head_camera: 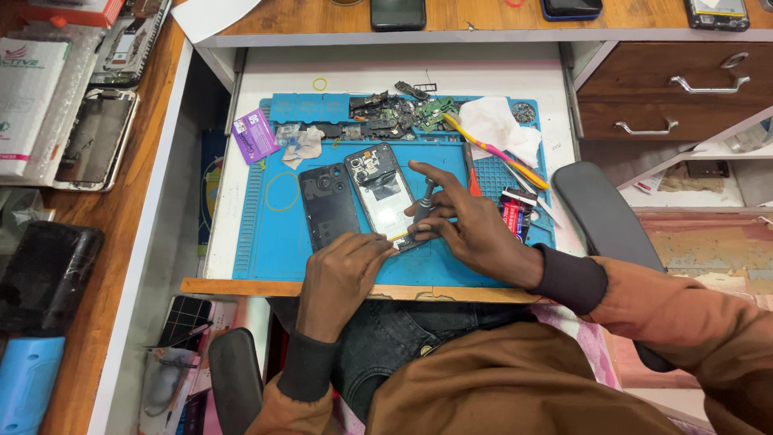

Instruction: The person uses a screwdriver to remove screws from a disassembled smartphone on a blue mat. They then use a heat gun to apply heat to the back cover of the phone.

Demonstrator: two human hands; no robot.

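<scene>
While pinning the opened phone [383,196] to the blue mat [266,250], left hand [342,270] pinching its lower edge, right hand [467,225] gripping a grey screwdriver [425,197] upright on it; back cover [328,205] just beside, leftward.

Sleeves: rust-brown jacket, loose folds, both arms.
Cuffs: dark ribbed knit at both wrists.
Trousers: dark denim, visible at lap.
Left hand [342,266]: bare, no glove.
Right hand [467,221]: bare, no glove.
</scene>
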